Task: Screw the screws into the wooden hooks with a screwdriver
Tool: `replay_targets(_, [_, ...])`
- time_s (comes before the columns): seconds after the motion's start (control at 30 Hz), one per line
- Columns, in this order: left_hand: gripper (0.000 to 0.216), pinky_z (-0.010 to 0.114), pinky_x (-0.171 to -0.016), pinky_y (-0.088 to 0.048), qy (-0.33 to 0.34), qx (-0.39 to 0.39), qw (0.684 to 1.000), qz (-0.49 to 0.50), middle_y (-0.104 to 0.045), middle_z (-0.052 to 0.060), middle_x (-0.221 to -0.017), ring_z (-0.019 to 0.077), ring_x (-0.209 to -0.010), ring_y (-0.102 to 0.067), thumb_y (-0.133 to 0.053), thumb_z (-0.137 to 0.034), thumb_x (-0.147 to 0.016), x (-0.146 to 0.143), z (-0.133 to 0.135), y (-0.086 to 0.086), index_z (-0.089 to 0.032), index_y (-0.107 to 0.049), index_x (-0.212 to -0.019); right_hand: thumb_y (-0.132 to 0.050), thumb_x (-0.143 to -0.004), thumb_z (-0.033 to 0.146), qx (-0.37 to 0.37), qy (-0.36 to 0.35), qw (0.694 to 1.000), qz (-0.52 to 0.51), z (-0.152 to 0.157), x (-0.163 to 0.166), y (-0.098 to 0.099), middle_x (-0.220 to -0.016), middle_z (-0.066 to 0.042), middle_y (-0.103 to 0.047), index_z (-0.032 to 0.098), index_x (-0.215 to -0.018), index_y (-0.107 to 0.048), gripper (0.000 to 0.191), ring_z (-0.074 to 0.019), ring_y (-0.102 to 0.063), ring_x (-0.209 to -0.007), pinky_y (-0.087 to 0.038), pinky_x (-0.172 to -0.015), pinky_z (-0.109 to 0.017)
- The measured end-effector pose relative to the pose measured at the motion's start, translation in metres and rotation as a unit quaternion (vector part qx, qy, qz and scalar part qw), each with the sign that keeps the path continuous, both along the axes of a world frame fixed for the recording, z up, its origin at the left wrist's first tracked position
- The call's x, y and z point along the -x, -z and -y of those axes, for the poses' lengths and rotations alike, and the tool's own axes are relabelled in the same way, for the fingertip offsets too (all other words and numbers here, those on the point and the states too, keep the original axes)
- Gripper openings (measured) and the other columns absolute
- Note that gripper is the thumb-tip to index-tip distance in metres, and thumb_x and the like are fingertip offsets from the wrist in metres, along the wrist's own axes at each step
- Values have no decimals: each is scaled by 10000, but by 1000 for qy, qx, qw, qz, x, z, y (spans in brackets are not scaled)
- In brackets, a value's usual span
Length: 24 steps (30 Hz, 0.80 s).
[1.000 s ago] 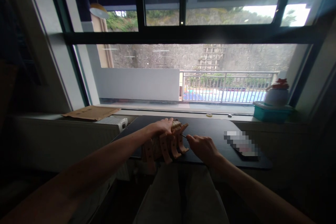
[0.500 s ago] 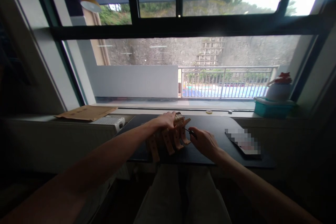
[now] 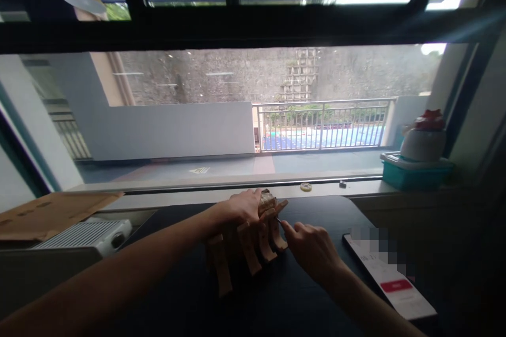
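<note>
One half-curled left hand [image 3: 245, 205] clasps the curved-legged wooden assembly [image 3: 249, 250] on the black tabletop [image 3: 320, 210]; I'd brace it firmly, aligning the slim-shafted tool [image 3: 279, 220] in the closed right hand [image 3: 311, 245].

Brown wooden piece with curved slats [image 3: 250, 255]: slats in a row, angled toward you | thin dark-shafted tool [image 3: 279, 220]: tip at its right end
</note>
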<state>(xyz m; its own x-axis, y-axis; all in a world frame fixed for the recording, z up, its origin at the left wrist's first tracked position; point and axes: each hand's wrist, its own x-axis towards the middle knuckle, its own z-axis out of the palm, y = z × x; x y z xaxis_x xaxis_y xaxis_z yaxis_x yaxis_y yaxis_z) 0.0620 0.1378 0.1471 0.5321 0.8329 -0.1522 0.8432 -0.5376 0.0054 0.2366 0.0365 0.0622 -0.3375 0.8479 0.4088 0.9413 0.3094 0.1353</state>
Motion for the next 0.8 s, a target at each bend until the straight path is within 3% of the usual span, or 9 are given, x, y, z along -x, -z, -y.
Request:
replay_targets(0.13, [934,356,-986,-422,19,7,999,35,-442,141,-1369,320,-1237,-450,-678,-579,-573,3,-11,6,-191,-326,-1347,-449,-813,17,-14,-12,1000,-26,-8,-4,11,-716,-46,-654,163,-1270,-557,492,-175,-620,-568,-357,-471,-259])
replay_targets(0.23, [989,379,-1011,-398,18,8,999,44,-440,145,-1373,331,-1248,-434,-685,-577,-563,7,-14,11,-176,-292,-1377,-444,-858,95,8,-17,986,-169,-10,-3,23,-728,-39,-684,201,-1236,-594,420,-175,-636,-583,-415,-504,-256])
replay_targets(0.37, [967,391,-999,-398,20,7,998,55,-443,126,-1374,333,-1239,-441,-651,-627,-576,8,-15,15,-206,-295,-1371,-460,-911,312,90,-14,895,-436,-14,-2,32,-921,-24,-739,268,-1138,-659,305,-181,-690,-770,-503,-655,-244])
replay_targets(0.43, [963,386,-989,-402,22,6,998,60,-465,122,-1353,331,-1217,-461,-657,-621,-574,8,-16,15,-213,-299,-1368,-462,-910,359,119,-7,875,-470,-15,-4,31,-930,-16,-741,273,-1130,-662,309,-182,-690,-786,-508,-661,-243])
replay_targets(0.5, [986,384,-987,-403,15,4,998,56,-465,126,-1356,334,-1218,-461,-669,-609,-563,7,-16,16,-213,-285,-1380,-483,-896,332,99,1,905,-414,-13,-8,27,-919,-16,-737,272,-1156,-642,311,-190,-685,-755,-499,-631,-258])
replay_targets(0.57, [1031,392,-1005,-390,4,5,999,45,-420,138,-1402,340,-1262,-421,-660,-622,-562,7,-16,16,-203,-244,-1407,-494,-871,226,41,-4,957,-287,-11,-11,20,-882,-29,-721,252,-1207,-602,354,-190,-665,-690,-465,-567,-266])
replay_targets(0.63, [1069,404,-1027,-372,0,4,999,36,-371,150,-1440,341,-1302,-376,-640,-645,-570,7,-16,17,-183,-202,-1429,-465,-826,83,-19,-30,989,-145,-9,-14,14,-803,-37,-684,216,-1208,-592,423,-176,-622,-607,-402,-496,-262])
replay_targets(0.7, [1086,405,-1038,-366,6,2,999,39,-369,151,-1441,335,-1304,-374,-635,-660,-568,7,-15,16,-171,-195,-1432,-436,-772,-14,-56,-57,996,-49,-8,-16,9,-737,-37,-643,188,-1155,-615,469,-161,-587,-567,-357,-470,-261])
replay_targets(0.8, [1040,392,-1020,-384,14,6,999,50,-415,130,-1406,333,-1274,-408,-648,-657,-566,7,-13,14,-193,-250,-1407,-437,-743,-34,-66,-64,995,-24,-9,-14,10,-695,-33,-623,164,-1163,-611,496,-150,-576,-539,-345,-466,-258])
